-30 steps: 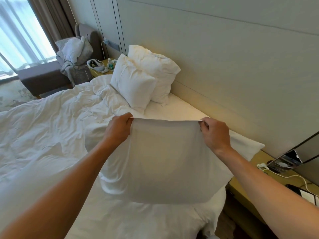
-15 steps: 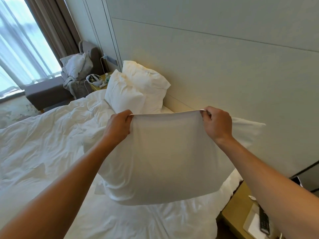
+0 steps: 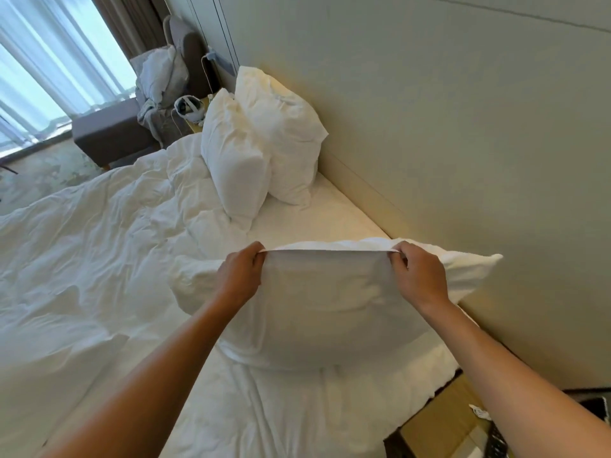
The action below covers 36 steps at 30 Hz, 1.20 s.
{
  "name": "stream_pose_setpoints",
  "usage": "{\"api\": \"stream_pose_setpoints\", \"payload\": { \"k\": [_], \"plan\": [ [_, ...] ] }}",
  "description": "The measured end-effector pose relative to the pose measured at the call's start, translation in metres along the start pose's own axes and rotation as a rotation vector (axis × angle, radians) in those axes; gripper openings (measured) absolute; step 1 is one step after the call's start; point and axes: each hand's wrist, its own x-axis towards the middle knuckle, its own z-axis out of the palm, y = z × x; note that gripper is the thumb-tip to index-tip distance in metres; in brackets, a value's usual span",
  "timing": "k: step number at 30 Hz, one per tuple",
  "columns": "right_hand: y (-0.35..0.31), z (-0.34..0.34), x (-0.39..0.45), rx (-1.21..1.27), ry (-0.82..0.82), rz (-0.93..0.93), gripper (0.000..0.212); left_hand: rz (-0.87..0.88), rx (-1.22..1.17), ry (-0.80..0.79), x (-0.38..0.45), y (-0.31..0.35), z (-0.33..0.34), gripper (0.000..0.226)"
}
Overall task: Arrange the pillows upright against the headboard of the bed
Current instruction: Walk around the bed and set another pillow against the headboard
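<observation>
The bed (image 3: 99, 259) is covered by a rumpled duvet. Two pillows (image 3: 264, 143) are stood upright against the headboard (image 3: 429, 143) at the far end. A third pillow (image 3: 330, 309) is held on edge near the headboard, its lower edge on the mattress. Its top seam is pinched by the left hand (image 3: 239, 279) and right hand (image 3: 418, 276), set apart. The pillow is judged light, soft and saggy; the top corners are best gripped.

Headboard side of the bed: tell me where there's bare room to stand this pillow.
Free: the bare white sheet strip along the beige padded headboard, between the two upright white pillows and the white pillow that the left hand and right hand hold. Crowded: the far corner with those pillows, and the rumpled white duvet on the left.
</observation>
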Motion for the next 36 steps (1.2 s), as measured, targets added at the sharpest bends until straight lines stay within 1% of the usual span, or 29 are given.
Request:
{"api": "stream_pose_setpoints", "payload": {
  "k": [3,5,9,12,13,15,18,21,25,26,29,33,36],
  "plan": [
    [0.002,0.008,0.013,0.027,-0.089,-0.018,0.03,-0.069,-0.027,-0.03,0.012,-0.006,0.003,0.035],
    [-0.001,0.014,0.018,0.059,-0.125,-0.016,0.029,-0.084,-0.03,-0.056,0.017,-0.015,0.003,0.038],
    [-0.009,0.018,0.024,0.1,-0.131,-0.033,0.029,-0.023,-0.05,-0.139,0.017,-0.034,0.001,0.025],
    [-0.016,0.014,0.021,0.044,-0.125,-0.04,0.028,0.03,-0.007,-0.18,0.018,-0.045,0.001,0.012],
    [-0.018,0.012,0.018,0.023,-0.124,-0.037,0.028,0.045,0.021,-0.181,0.018,-0.048,0.002,0.011],
    [-0.023,0.009,0.01,-0.024,-0.131,-0.015,0.026,0.072,0.065,-0.181,0.019,-0.054,0.003,0.018],
    [-0.029,0.004,-0.003,-0.085,-0.132,0.033,0.027,0.108,0.047,-0.177,0.015,-0.065,0.005,0.023],
    [-0.033,0.004,-0.018,-0.175,-0.154,0.033,0.017,0.14,0.052,-0.159,0.008,-0.077,0.006,0.026],
    [-0.031,0.008,-0.033,-0.242,-0.19,0.035,0.02,0.146,0.036,-0.2,0.002,-0.089,0.011,0.03],
    [-0.031,0.009,-0.036,-0.276,-0.194,0.033,0.024,0.147,0.037,-0.212,0.002,-0.091,0.012,0.03],
    [-0.03,0.01,-0.039,-0.295,-0.155,0.039,0.027,0.145,0.022,-0.202,-0.001,-0.094,0.016,0.032],
    [-0.035,0.009,-0.031,-0.206,-0.036,0.036,0.029,0.137,0.003,-0.083,0.005,-0.089,0.006,0.029],
    [-0.041,0.005,-0.016,-0.184,0.018,0.028,0.03,0.094,0.012,-0.025,0.017,-0.072,-0.008,0.029]
  ]
}}
